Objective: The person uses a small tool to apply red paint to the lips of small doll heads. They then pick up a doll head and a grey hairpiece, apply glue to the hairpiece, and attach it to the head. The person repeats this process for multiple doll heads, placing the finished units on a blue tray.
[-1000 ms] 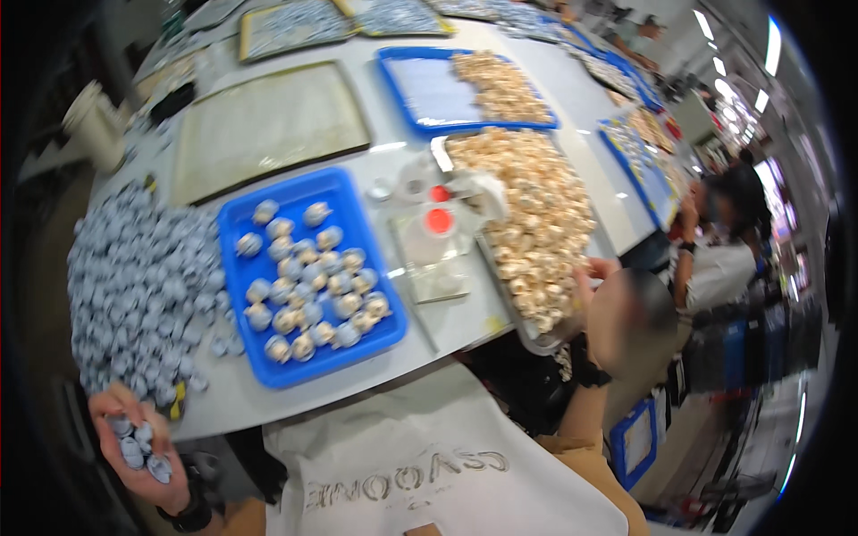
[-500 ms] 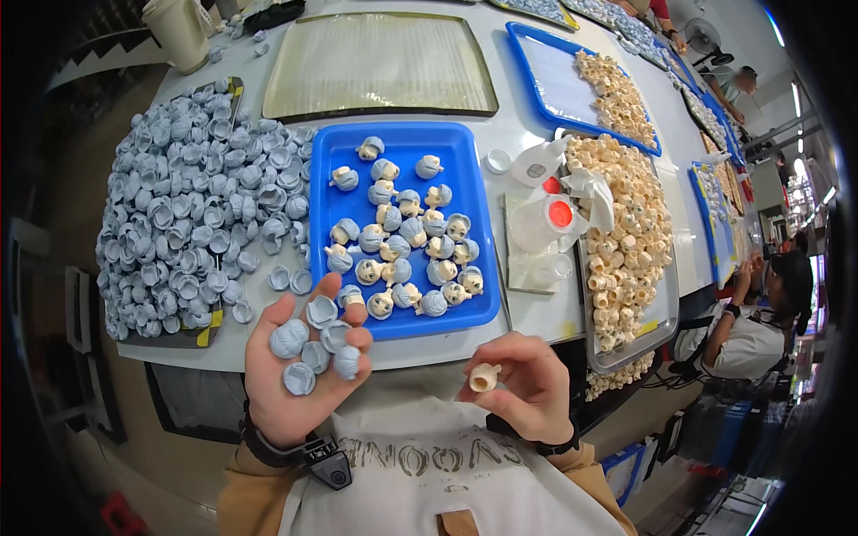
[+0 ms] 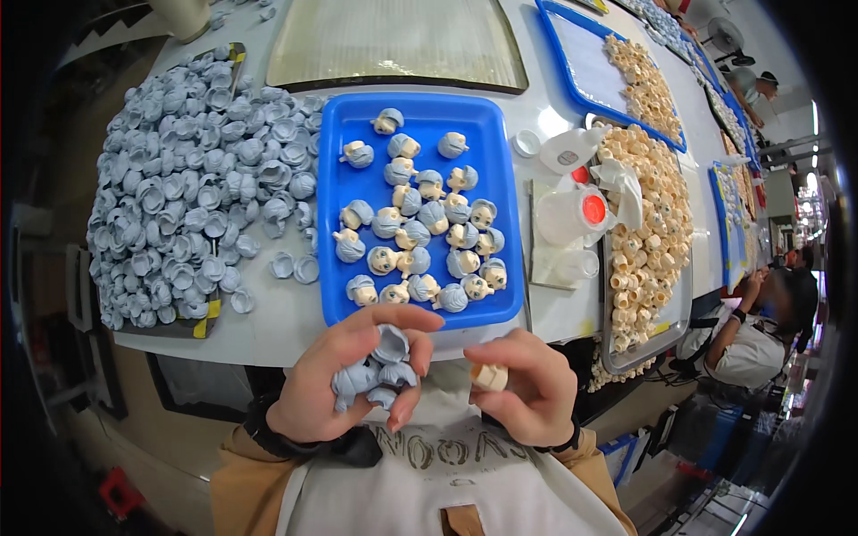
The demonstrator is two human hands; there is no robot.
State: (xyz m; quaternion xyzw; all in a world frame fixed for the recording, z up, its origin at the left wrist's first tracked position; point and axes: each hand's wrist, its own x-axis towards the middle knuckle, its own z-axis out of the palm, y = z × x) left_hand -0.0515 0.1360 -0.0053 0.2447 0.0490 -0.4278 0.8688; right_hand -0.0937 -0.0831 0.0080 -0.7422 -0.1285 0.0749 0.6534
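Note:
Several grey-blue doll hair shells rest in my left hand, whose fingers curl around them. Between the thumb and fingertips of my right hand is a cream doll head piece, with its face not showing. Both hands are side by side over the apron, close to each other but apart. Just beyond them lies a blue tray with several doll heads fitted with grey-blue hair, facing various ways.
A large heap of hair shells covers a tray at the left. Cream head pieces fill a metal tray at the right. Clear bottles with red tops and a white cloth stand between. A co-worker sits at far right.
My left hand has turned from palm-up and spread to curled around the hair shells, and has come nearer the right hand. The head piece in my right hand has been turned.

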